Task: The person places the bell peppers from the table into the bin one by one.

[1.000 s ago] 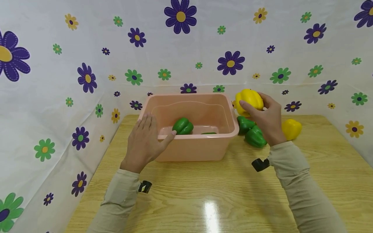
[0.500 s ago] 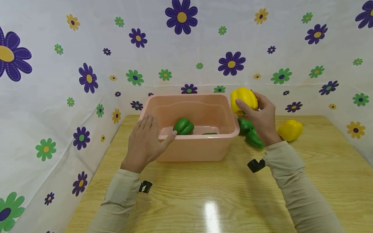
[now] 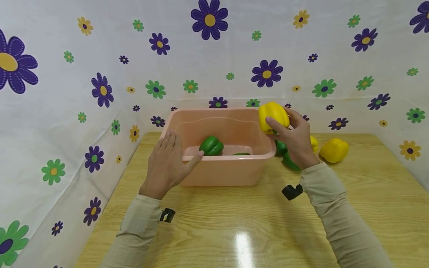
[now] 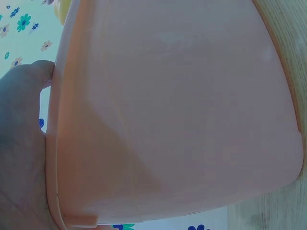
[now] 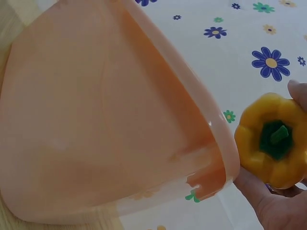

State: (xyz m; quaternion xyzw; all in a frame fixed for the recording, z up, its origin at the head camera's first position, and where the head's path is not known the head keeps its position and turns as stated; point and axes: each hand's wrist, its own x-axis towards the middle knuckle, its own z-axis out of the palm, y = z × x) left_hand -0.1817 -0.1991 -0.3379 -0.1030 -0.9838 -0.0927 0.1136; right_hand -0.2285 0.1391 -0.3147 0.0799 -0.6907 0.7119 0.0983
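A pink plastic tub (image 3: 221,171) stands on the table with a green bell pepper (image 3: 211,146) inside it and a sliver of another green one (image 3: 241,153) showing over the front rim. My left hand (image 3: 165,163) rests on the tub's front left corner, fingers straight and thumb along the rim. In my right hand (image 3: 296,139) I grip a yellow bell pepper (image 3: 273,116) above the tub's right rim. The right wrist view shows that pepper's green stem (image 5: 279,135) beside the tub's rim.
Right of the tub lie green peppers (image 3: 291,163), partly hidden by my right hand. Further right are a yellow pepper (image 3: 334,150) and part of another yellow one (image 3: 314,143). A flower-print cloth (image 3: 234,48) hangs behind the wooden table (image 3: 214,223).
My right hand has moved left with the yellow pepper, from beside the tub to over its right rim. Another yellow pepper has come into view behind the hand. The left hand stays in place.
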